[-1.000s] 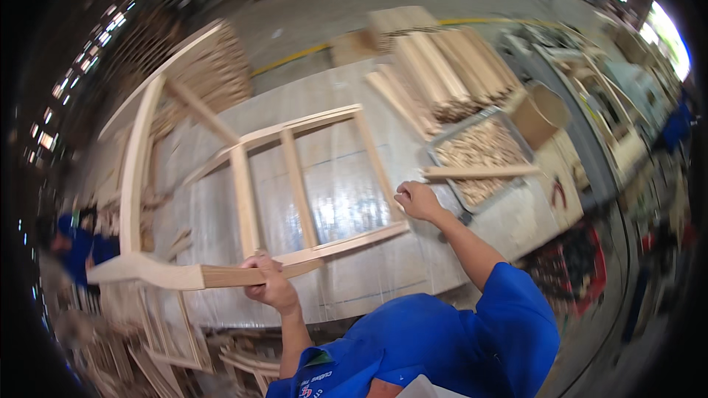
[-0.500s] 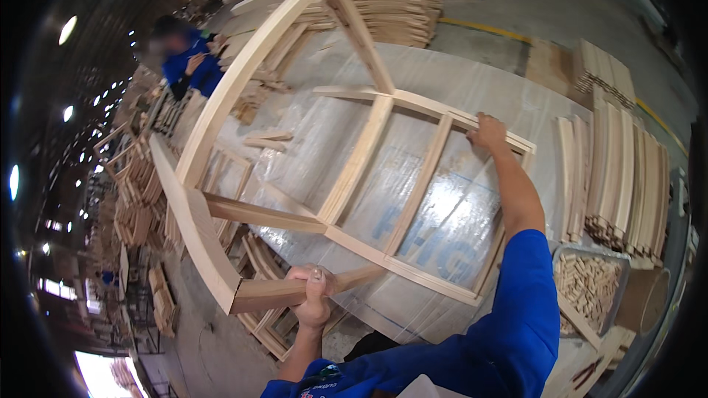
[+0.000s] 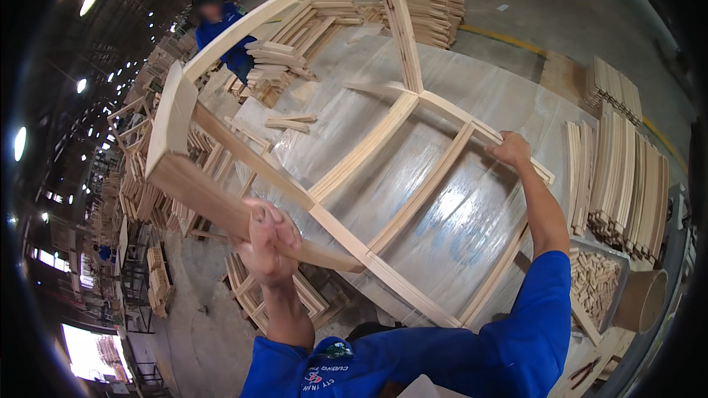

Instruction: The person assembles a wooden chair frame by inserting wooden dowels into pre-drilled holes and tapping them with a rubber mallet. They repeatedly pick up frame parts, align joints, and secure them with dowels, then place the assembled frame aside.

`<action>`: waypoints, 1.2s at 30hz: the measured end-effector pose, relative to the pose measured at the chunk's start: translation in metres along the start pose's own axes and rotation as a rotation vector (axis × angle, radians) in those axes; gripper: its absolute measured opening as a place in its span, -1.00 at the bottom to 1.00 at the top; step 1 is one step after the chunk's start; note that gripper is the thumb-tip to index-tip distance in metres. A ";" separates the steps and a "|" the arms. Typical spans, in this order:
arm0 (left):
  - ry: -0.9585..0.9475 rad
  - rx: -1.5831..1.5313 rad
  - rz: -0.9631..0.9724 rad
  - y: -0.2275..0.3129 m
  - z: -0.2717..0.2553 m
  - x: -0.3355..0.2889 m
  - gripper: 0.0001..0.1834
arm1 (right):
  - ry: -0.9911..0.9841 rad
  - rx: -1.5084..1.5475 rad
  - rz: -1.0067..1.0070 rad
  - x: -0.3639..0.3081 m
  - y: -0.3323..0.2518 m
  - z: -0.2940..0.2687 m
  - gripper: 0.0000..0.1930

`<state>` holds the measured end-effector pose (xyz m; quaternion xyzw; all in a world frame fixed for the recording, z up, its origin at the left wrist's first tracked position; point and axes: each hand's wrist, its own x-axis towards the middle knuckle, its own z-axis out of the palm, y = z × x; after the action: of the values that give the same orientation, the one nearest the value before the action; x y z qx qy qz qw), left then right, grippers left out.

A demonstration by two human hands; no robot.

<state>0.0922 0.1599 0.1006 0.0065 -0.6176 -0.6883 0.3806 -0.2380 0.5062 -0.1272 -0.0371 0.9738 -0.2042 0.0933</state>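
Note:
A pale, unfinished wooden chair frame (image 3: pixel 366 150) stands tilted over the work table, its joined rails and legs reaching up toward the far left. My left hand (image 3: pixel 269 239) is wrapped round a thick bar of it at the near left, below a corner joint. At the frame's right side, my right hand (image 3: pixel 511 150) grips the long outer rail, with the fingers partly hidden beneath the wood. Two cross slats span the section between my hands. Behind the frame lies the table's shiny, plastic-like covering (image 3: pixel 450 210).
Curved wooden parts are stacked at the right (image 3: pixel 623 177), near a grey bin (image 3: pixel 624 284) of small wood blocks and a round brown tub (image 3: pixel 640 302). A co-worker in blue (image 3: pixel 221 37) stands far left by more stacked pieces (image 3: pixel 280 66). Another frame (image 3: pixel 251 302) lies below the table edge.
The chair frame's near-left side has risen and tilted, with my left hand moving up and leftward on its bar. My right hand keeps its hold on the rail. The whole view has shifted slightly.

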 end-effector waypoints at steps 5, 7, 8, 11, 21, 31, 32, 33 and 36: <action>-0.091 -0.052 -0.005 0.039 -0.007 0.023 -0.73 | 0.034 -0.016 0.081 -0.054 -0.004 -0.044 -0.37; -0.104 -0.116 -0.021 0.040 -0.015 0.041 -0.73 | 0.113 -0.012 0.131 -0.078 -0.004 -0.061 -0.38; -0.120 -0.155 -0.028 0.040 -0.016 0.055 -0.73 | 0.164 0.008 0.147 -0.092 0.003 -0.071 -0.38; -0.240 -0.062 -0.052 0.037 -0.014 0.106 -0.68 | 0.287 0.011 0.266 -0.141 0.011 -0.087 -0.38; -0.351 -0.040 -0.151 -0.149 -0.081 0.311 -0.78 | 0.361 0.388 0.838 -0.283 -0.090 0.080 -0.43; -0.118 0.055 -0.333 -0.221 -0.144 0.291 -0.72 | 0.411 0.426 0.669 -0.320 -0.147 0.190 -0.57; -0.129 0.073 -0.343 -0.223 -0.145 0.289 -0.71 | 0.399 0.540 0.678 -0.323 -0.128 0.178 -0.60; -0.135 0.084 -0.342 -0.222 -0.144 0.289 -0.69 | 0.455 0.700 0.768 -0.324 -0.110 0.168 -0.61; -0.241 0.247 -0.197 -0.215 -0.134 0.283 -0.61 | 0.714 1.023 0.984 -0.334 -0.040 0.129 -0.65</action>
<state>-0.1555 -0.1151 0.0154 0.0311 -0.7348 -0.6369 0.2311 0.1161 0.4563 -0.1715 0.5128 0.6347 -0.5610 -0.1397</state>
